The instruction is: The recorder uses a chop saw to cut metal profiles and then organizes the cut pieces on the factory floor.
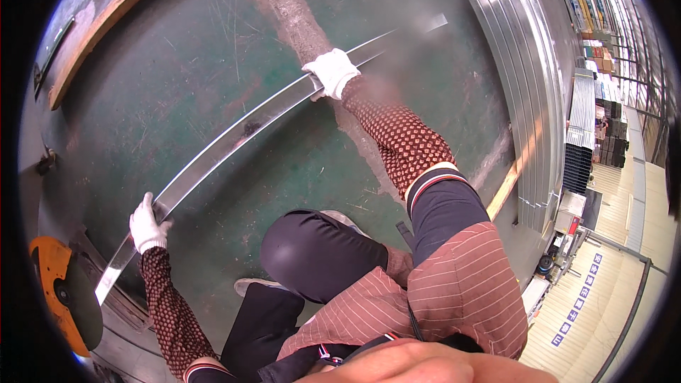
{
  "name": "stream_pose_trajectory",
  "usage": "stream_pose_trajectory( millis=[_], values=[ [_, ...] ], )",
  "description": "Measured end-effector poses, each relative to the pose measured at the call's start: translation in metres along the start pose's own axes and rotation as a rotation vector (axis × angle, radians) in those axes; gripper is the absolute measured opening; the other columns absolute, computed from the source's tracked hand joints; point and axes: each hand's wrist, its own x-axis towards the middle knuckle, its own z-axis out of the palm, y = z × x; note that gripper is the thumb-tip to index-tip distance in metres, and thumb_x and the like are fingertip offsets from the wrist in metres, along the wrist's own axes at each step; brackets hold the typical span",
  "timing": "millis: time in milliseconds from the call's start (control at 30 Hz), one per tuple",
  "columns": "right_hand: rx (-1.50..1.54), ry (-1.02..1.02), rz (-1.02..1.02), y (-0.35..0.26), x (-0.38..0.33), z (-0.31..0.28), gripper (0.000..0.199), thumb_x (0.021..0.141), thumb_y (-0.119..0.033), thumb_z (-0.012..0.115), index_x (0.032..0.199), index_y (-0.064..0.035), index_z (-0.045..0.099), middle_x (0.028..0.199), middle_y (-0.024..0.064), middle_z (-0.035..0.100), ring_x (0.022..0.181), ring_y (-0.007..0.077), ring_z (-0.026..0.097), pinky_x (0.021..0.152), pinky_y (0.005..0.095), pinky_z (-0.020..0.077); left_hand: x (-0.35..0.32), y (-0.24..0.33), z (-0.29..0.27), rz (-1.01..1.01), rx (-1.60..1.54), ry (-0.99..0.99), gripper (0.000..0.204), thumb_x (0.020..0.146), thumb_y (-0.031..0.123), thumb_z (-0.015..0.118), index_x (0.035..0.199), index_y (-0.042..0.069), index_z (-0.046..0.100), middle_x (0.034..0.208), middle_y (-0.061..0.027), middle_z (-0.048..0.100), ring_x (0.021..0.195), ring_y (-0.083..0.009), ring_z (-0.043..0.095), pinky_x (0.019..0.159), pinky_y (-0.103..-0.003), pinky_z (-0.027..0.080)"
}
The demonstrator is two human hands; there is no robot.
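A long, shiny metal strip (245, 128) runs diagonally from the lower left to the upper right, held above the green floor. Near its lower left end, my left hand (149, 228) in a white glove grips it, thumb and fingers at the edges. Farther up, my right hand (332, 74), also white-gloved, is closed around the strip. Its far end goes beyond that hand and is partly blurred by a smudge on the picture. Brown patterned sleeve covers wrap both my forearms.
Long metal profiles (528, 92) lie stacked along the right, with a wooden bar (504, 195) by them. A curved-looking wooden beam (99, 28) lies at the upper left. An orange machine part (53, 280) stands at the lower left. A rough grey band (287, 10) crosses the floor.
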Motion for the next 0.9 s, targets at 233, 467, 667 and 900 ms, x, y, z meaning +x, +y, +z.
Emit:
stream_pose_trajectory(
  millis=[233,467,667,900],
  values=[
    [0.008,-0.030,0.027,0.001,0.000,-0.001,0.068,0.068,-0.049,0.087,0.126,-0.0203,0.065,0.091,-0.0010,0.071,0.096,0.0233,0.068,0.090,0.0414,0.0433,0.017,-0.007,0.011,-0.025,-0.076,-0.038,0.080,0.060,0.016,0.094,0.131,0.008,0.057,0.116,-0.0139,0.067,0.111,-0.0318,0.064,0.099,-0.040,0.051],
    [0.007,-0.030,0.013,0.005,-0.001,-0.002,0.067,0.070,-0.046,0.087,0.127,-0.0203,0.065,0.090,-0.0002,0.072,0.094,0.0227,0.069,0.090,0.0418,0.0435,0.025,-0.001,0.006,-0.056,0.033,-0.098,0.077,0.061,0.018,0.094,0.128,0.011,0.057,0.112,-0.0132,0.068,0.109,-0.0320,0.066,0.095,-0.041,0.053],
    [0.019,-0.099,0.088,-0.007,0.004,-0.003,0.061,0.077,-0.038,0.082,0.132,-0.0246,0.061,0.110,0.0035,0.070,0.111,0.0234,0.064,0.102,0.0426,0.0393,0.018,-0.025,0.031,-0.008,0.057,0.018,0.076,0.060,0.014,0.092,0.127,0.011,0.057,0.108,-0.0126,0.068,0.104,-0.0318,0.066,0.094,-0.041,0.053],
    [0.018,-0.102,0.091,-0.008,0.002,0.003,0.062,0.075,-0.040,0.084,0.131,-0.0246,0.063,0.110,0.0022,0.070,0.110,0.0222,0.064,0.104,0.0430,0.0378,0.018,-0.021,0.031,-0.017,0.043,0.035,0.076,0.059,0.012,0.092,0.126,0.010,0.057,0.107,-0.0124,0.069,0.104,-0.0310,0.066,0.095,-0.040,0.053]
  ],
)
